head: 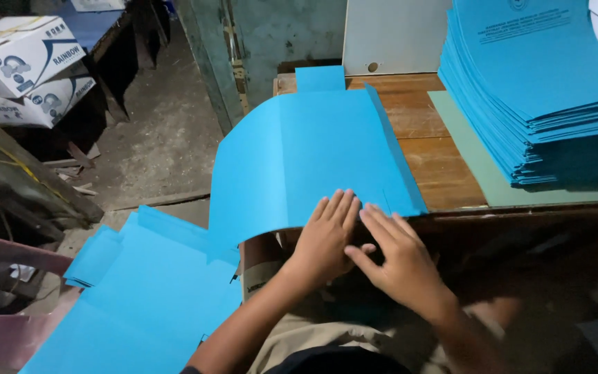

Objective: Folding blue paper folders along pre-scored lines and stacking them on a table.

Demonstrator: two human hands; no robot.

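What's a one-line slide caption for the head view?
Left hand and right hand press the near edge of a blue card sheet on a wooden table, beside a tall blue stack.

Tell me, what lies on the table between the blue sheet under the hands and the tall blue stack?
In the head view, bare wooden table lies between the blue sheet and the stack, plus the edge of a grey-green board under the stack.

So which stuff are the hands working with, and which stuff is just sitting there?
Being worked with:
- left hand and right hand, both pressing flat on the near edge of the blue card sheet
- wooden table under the sheet

Just sitting there:
- tall stack of blue sheets on the table
- blue sheets lying lower left
- white cardboard boxes
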